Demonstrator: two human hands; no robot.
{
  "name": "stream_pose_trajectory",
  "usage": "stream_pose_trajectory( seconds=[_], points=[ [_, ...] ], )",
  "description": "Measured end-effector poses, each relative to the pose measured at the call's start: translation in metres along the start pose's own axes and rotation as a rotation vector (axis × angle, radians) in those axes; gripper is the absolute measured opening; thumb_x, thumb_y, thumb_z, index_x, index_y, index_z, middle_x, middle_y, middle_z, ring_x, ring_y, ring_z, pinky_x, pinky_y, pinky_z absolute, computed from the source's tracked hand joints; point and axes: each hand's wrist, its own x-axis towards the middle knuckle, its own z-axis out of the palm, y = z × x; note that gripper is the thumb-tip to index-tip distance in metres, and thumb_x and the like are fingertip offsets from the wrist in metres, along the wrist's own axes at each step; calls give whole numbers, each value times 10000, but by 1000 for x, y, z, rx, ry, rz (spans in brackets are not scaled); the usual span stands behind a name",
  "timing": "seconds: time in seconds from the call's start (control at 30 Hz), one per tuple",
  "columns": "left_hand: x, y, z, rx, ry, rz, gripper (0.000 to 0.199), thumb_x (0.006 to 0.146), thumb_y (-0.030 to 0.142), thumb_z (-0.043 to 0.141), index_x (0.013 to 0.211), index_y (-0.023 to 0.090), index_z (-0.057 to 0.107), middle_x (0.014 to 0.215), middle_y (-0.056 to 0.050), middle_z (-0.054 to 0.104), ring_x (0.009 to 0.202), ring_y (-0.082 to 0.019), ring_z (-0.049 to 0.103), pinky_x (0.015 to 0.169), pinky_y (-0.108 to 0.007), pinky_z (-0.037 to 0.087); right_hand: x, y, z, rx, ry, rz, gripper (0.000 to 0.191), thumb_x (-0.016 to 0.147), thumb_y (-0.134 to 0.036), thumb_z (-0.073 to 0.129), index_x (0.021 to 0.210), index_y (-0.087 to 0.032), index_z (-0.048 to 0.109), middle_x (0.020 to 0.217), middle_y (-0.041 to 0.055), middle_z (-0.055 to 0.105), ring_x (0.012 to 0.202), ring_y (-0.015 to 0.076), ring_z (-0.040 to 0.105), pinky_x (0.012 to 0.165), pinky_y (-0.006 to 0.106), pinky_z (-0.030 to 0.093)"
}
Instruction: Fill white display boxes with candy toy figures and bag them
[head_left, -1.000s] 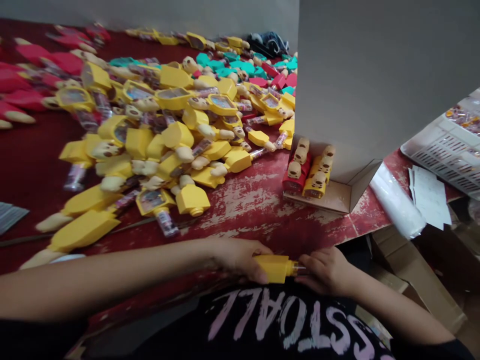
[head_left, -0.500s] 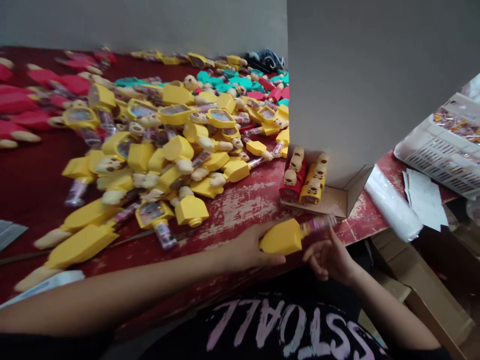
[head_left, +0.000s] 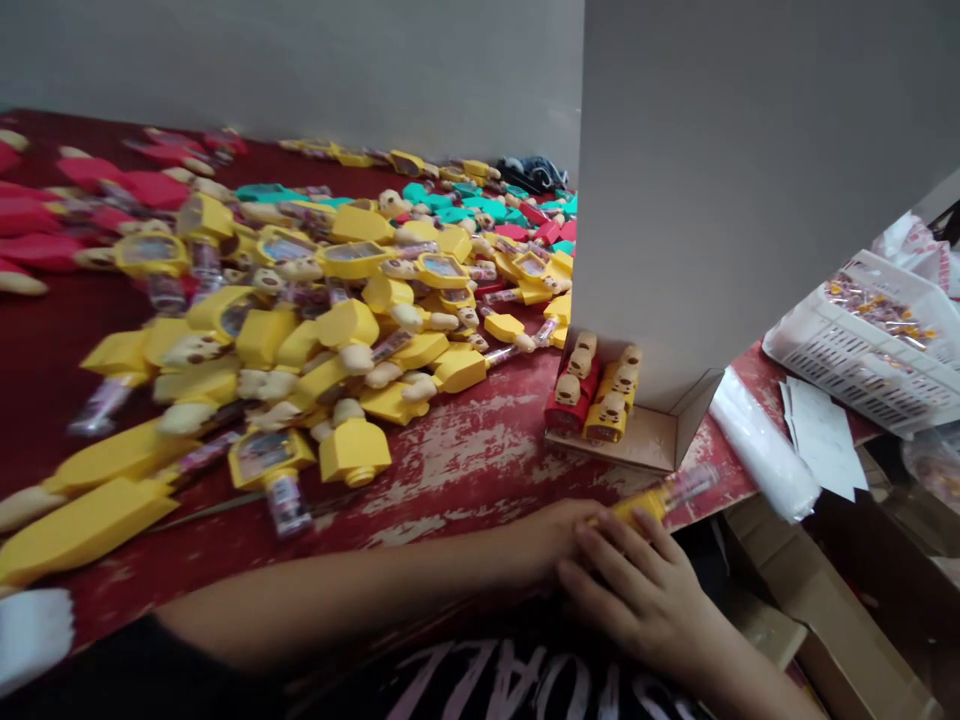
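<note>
A yellow bear toy with a clear candy-like tube points to the right, just over the front of the red table. My left hand grips its near end, the fingers mostly hidden. Across the toy's body lies my right hand, its fingers bent over the top, covering most of the yellow. Just beyond them stands an open cardboard box with a tall grey flap. Inside, on its left side, are a red bear toy stack and a yellow one, side by side.
Yellow bear toys lie heaped to the left, with red toys and green toys around them. On the right are a plastic roll, papers and a white basket. Cardboard boxes sit below the table edge.
My right hand has moved left from beside the tube onto the toy's body. The toy has shifted right and is now largely covered. The view has tilted slightly.
</note>
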Motion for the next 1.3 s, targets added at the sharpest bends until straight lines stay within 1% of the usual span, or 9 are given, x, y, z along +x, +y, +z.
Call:
stream_pose_trajectory(
  seconds=[0.07, 0.17, 0.23, 0.33, 0.43, 0.57, 0.73, 1.1, 1.3],
  points=[
    [0, 10, -6, 36, -51, 47, 580, 882, 687, 312, 982, 219, 640, 697, -16, 640, 577, -140, 569, 532, -283, 504, 5, 10, 1, -21, -101, -30, 186, 875, -215, 537, 1015, -285, 637, 1048, 6, 645, 1078, 178, 546, 955, 343, 451],
    [-1, 30, -27, 157, -155, 185, 632, 936, 621, 184, 1090, 208, 637, 799, -30, 684, 696, -142, 622, 670, -273, 530, -3, 35, 3, 67, 82, 148, 130, 839, -177, 585, 938, -259, 599, 910, 16, 622, 891, 175, 582, 807, 370, 514],
    [5, 37, -43, 436, 68, 376, 586, 947, 579, 240, 1157, 181, 616, 852, -60, 687, 765, -166, 632, 728, -290, 520, -6, 60, 7, 224, 294, 449, 166, 769, -158, 672, 848, -221, 541, 838, 2, 574, 790, 150, 576, 694, 316, 521],
    [30, 32, -64, 914, 637, 618, 430, 892, 494, 490, 1127, 168, 641, 1026, -122, 665, 935, -248, 616, 817, -385, 500, -1, 96, 27, 373, 664, 789, 212, 795, -163, 627, 745, -210, 427, 727, -44, 481, 671, 106, 526, 637, 268, 485],
    [62, 17, -76, 1180, 726, 712, 375, 901, 422, 484, 1155, 191, 635, 1176, -111, 634, 1076, -290, 562, 912, -458, 468, 8, 114, 59, 330, 865, 860, 219, 813, -181, 579, 711, -211, 388, 682, -58, 449, 631, 96, 498, 642, 266, 468],
    [80, 4, -80, 1171, 607, 722, 365, 944, 349, 401, 1187, 176, 611, 1002, -40, 703, 1049, -238, 573, 998, -434, 450, 7, 117, 88, 206, 675, 929, 205, 793, -238, 583, 676, -203, 418, 643, -48, 470, 581, 100, 478, 573, 252, 431],
    [76, 3, -79, 1141, 628, 725, 381, 950, 355, 388, 1166, 146, 622, 958, -49, 697, 1000, -217, 593, 1051, -437, 429, 13, 125, 90, 76, 508, 985, 218, 767, -243, 550, 634, -215, 379, 576, -70, 377, 516, 88, 373, 510, 235, 358],
    [79, 6, -75, 1064, 652, 681, 349, 920, 333, 432, 1122, 151, 650, 966, -55, 696, 1042, -240, 572, 1023, -434, 441, 24, 135, 112, 25, 370, 1035, 244, 778, -400, 540, 869, -210, 415, 691, 2, 516, 596, 162, 520, 565, 296, 431],
    [73, 33, -65, 961, 710, 765, 336, 929, 326, 419, 1089, 146, 652, 1148, -101, 655, 1038, -233, 593, 922, -423, 475, 17, 141, 96, -39, 276, 807, 384, 823, -439, 547, 1059, -151, 451, 893, 88, 570, 792, 208, 568, 701, 359, 482]
  ],
)
